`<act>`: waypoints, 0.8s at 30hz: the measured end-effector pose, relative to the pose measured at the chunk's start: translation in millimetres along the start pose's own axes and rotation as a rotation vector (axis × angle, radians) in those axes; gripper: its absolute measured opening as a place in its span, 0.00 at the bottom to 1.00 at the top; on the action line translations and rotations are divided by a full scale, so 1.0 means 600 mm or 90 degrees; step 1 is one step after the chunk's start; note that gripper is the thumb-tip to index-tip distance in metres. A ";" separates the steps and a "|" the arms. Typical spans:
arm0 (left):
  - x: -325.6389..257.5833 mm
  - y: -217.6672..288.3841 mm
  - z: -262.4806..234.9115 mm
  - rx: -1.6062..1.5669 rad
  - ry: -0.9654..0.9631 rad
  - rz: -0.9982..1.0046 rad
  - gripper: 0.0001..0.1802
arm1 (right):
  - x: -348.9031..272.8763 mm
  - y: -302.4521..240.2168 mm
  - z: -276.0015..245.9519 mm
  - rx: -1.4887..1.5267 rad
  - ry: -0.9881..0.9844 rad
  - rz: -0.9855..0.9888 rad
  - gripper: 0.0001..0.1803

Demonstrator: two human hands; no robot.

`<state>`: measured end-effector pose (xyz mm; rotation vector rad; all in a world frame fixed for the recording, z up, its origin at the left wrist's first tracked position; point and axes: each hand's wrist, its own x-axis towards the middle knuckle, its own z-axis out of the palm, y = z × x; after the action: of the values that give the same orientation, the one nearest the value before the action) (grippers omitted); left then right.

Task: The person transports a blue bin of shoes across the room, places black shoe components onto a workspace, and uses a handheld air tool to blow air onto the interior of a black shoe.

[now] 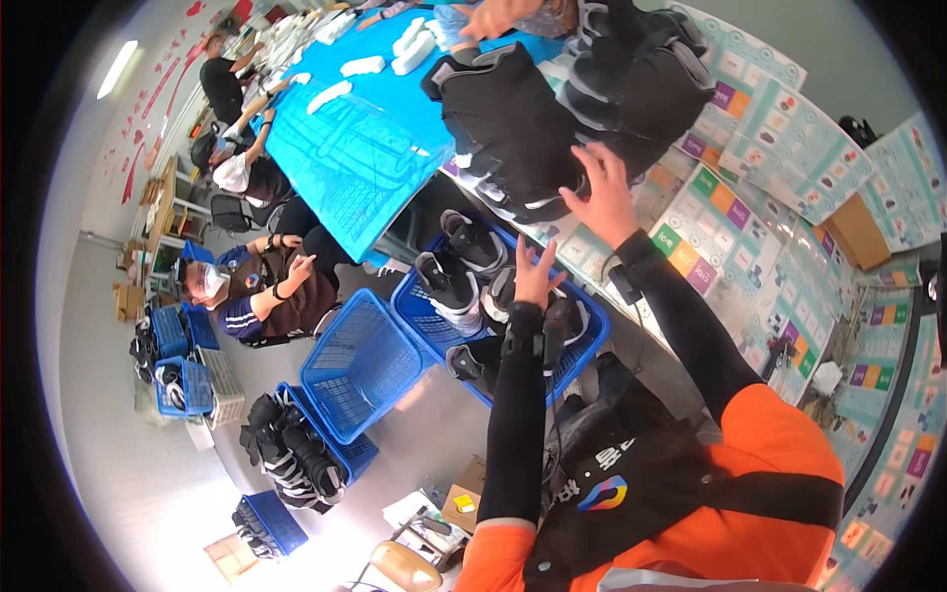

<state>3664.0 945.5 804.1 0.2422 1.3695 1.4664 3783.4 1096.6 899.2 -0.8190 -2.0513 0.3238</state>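
My left hand (534, 273) hovers over a blue plastic basket (589, 355), fingers spread and nothing in them. Black and grey high-top shoes (449, 286) lie in that basket, partly hidden by my left arm. Farther up, my right hand (604, 193) is open, thumb and fingers apart, beside a pile of black shoes (508, 123) on the table. Whether its fingertips touch the pile, I cannot tell. More dark shoes with grey trim (641, 89) stand to the right of the pile.
A blue-covered table (335, 187) holds white rolled pieces (363, 66). To the left are an empty-looking blue crate (360, 365), stacked black shoes (291, 449) and a seated co-worker (266, 286). Printed sheets (725, 217) cover the surface at right. Another person's hand (493, 17) reaches in beyond the pile.
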 end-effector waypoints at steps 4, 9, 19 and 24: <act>0.075 0.021 0.030 -0.001 0.107 0.066 0.58 | 0.071 -0.035 -0.008 0.019 -0.010 -0.054 0.38; 0.027 -0.013 0.031 0.067 0.065 0.123 0.58 | 0.048 -0.115 -0.033 -0.040 0.004 -0.089 0.35; 0.009 -0.023 0.029 -0.055 0.162 0.151 0.61 | 0.106 -0.239 -0.071 -0.061 -0.013 -0.242 0.35; 0.011 -0.013 0.036 -0.151 0.127 0.081 0.61 | 0.178 -0.254 -0.019 -0.110 -0.095 -0.332 0.42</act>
<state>3681.6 961.8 801.4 0.0315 1.3398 1.7814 3684.7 1052.3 1051.1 -0.3391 -2.3660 -0.0867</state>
